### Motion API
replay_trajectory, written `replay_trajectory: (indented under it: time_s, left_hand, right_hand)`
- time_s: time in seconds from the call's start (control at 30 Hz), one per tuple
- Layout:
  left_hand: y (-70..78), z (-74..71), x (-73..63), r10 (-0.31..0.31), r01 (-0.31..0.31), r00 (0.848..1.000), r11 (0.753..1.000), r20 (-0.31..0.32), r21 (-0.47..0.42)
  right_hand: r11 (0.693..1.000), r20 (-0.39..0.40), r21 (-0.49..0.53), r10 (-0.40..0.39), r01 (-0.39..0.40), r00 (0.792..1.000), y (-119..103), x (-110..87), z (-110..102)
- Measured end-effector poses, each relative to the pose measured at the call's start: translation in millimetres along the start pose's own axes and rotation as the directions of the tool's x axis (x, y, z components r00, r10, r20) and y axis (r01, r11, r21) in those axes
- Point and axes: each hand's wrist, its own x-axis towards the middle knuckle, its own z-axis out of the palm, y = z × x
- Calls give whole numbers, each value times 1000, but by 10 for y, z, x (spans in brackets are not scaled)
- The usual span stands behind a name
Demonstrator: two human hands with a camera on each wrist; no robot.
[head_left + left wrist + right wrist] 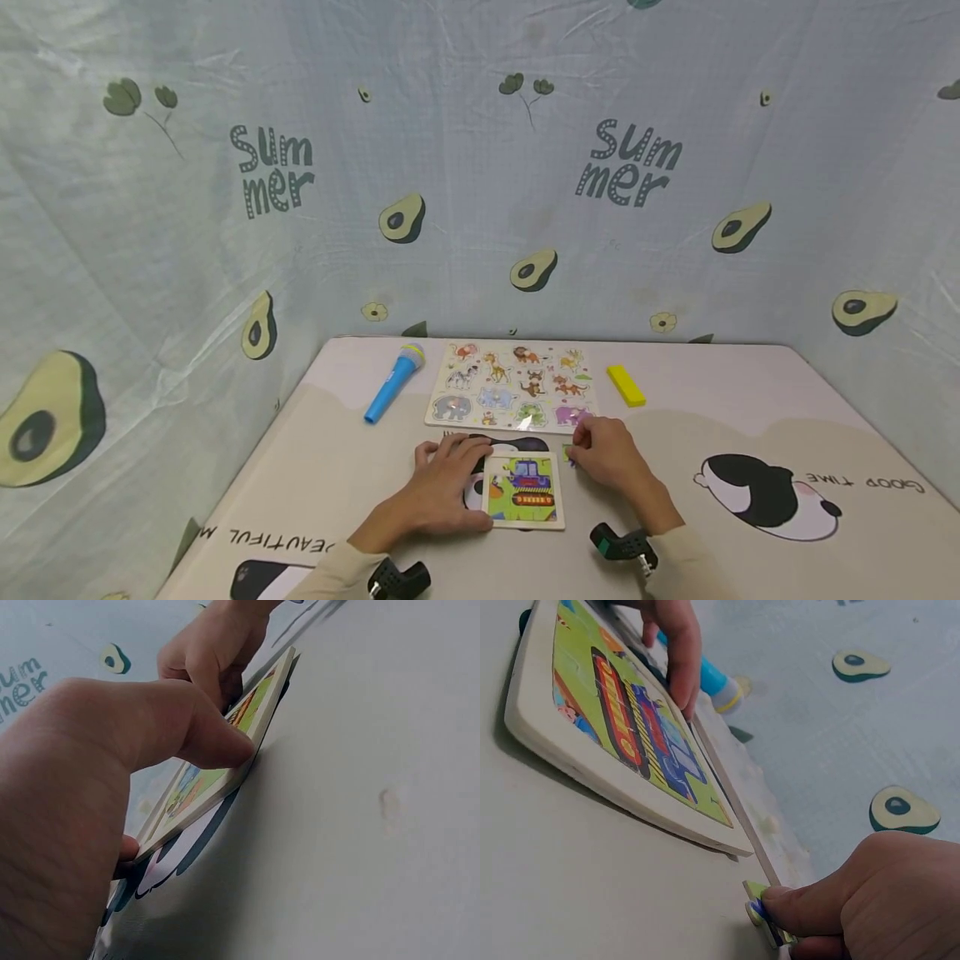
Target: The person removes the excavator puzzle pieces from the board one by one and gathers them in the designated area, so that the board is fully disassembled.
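Note:
A framed wooden jigsaw puzzle (525, 526) with a picture of a tracked vehicle lies on the table. My left hand (442, 492) holds it from the left, the thumb on the near edge and the fingers at the far corner. In the left wrist view the thumb presses the pale frame (259, 724). To the right of the frame, my right hand (609, 454) pinches a small green and blue puzzle piece (755, 891) between thumb and fingers. That piece is apart from the frame, low over the table or touching it; its far part is hidden by the fingers.
Behind the hands lies an animal peg puzzle board (480, 423). A blue toy microphone (390, 392) lies to its left and a yellow block (626, 386) to its right. A printed cloth (465, 167) hangs behind the table (750, 567).

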Motion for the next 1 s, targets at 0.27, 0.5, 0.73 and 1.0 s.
replay_trajectory:
  time_s: [0.27, 0.5, 0.73, 1.0]
  left_hand:
    - [0, -13, 3, -4, 4, 1000, 1000, 5, -2]
    - [6, -10, -3, -5, 5, 1000, 1000, 7, -5]
    - [3, -7, -12, -1, 1, 1000, 1000, 8, -11]
    - [1, -13, -6, 7, -7, 1000, 1000, 14, -6]
  right_hand:
    - [996, -32, 92, -5, 8, 999, -53, 10, -30]
    - [983, -54, 147, -105, 112, 993, -236, 18, -4]
    - [977, 46, 113, -186, 180, 982, -445, -44, 113]
    - [957, 177, 43, -288, 285, 941, -547, -94, 246]
